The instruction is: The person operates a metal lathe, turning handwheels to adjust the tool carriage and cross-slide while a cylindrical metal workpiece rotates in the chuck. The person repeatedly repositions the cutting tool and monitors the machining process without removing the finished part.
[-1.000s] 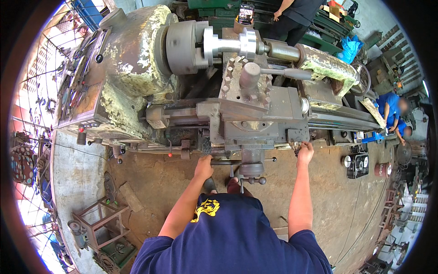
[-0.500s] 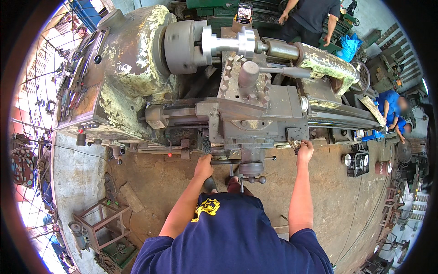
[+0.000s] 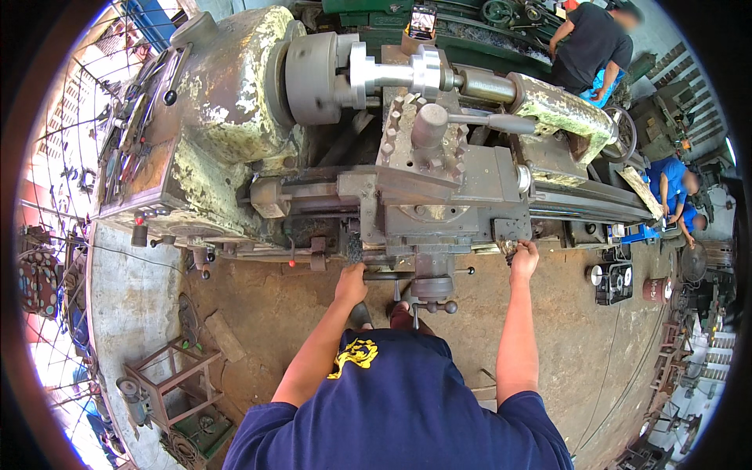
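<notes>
I stand at a big old lathe (image 3: 235,149) with worn green-yellow paint. A shiny steel workpiece (image 3: 392,74) sits in the chuck (image 3: 313,78). My left hand (image 3: 351,283) is closed on a handwheel grip (image 3: 356,262) on the front of the grey carriage (image 3: 439,204). My right hand (image 3: 523,260) is closed on a small crank handle (image 3: 507,247) at the carriage's right front corner. A tool post (image 3: 427,133) with a long lever stands on top of the carriage. Below it another handwheel (image 3: 431,301) sticks out between my arms.
A dirt floor lies under my feet. A metal frame stand (image 3: 168,384) sits at lower left. Another person (image 3: 587,43) works at a machine behind the lathe. A person in blue (image 3: 674,184) crouches at right near boxes (image 3: 615,282) and a red can (image 3: 654,290).
My hands stay on their handles. The person behind the lathe has shifted to the right. The view has tilted slightly.
</notes>
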Tool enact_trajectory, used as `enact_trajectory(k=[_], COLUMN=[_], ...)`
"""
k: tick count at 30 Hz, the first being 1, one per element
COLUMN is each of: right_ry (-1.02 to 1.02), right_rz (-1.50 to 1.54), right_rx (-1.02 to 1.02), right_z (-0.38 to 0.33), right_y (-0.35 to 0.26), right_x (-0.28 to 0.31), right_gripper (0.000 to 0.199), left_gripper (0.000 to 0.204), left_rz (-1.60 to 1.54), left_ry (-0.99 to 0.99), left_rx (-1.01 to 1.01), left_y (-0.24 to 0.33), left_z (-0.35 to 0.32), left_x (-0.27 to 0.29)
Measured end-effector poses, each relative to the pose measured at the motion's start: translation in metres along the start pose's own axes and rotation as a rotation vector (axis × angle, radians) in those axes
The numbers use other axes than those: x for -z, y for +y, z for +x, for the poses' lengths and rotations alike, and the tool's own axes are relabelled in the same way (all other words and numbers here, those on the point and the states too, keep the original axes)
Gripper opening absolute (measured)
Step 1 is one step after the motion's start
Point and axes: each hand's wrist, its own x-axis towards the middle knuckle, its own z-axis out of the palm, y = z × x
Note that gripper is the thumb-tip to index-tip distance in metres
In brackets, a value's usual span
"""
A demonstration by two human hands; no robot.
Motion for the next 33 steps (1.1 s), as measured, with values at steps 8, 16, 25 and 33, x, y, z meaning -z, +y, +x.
enact_trajectory(k=[8, 16, 25, 33], right_ry=[0.003, 0.003, 0.0, -0.005], right_rz=[0.024, 0.035, 0.003, 0.024], right_rx=[-0.011, -0.015, -0.026, -0.027], right_z=[-0.001, -0.003, -0.003, 0.003], right_y=[-0.001, -0.003, -0.006, 0.003], right_x=[-0.001, -0.001, 0.0, 0.002], right_gripper=[0.014, 0.013, 0.014, 0.016], left_gripper=[0.041, 0.042, 0.041, 0.041], left_rz=[0.003, -0.019, -0.036, -0.062], left_ry=[0.008, -0.014, 0.013, 0.021], left_rx=[0.011, 0.021, -0.008, -0.008], left_y=[0.005, 0.008, 0.001, 0.001], left_z=[-0.002, -0.001, 0.002, 0.0], left_x=[0.003, 0.005, -0.001, 0.003])
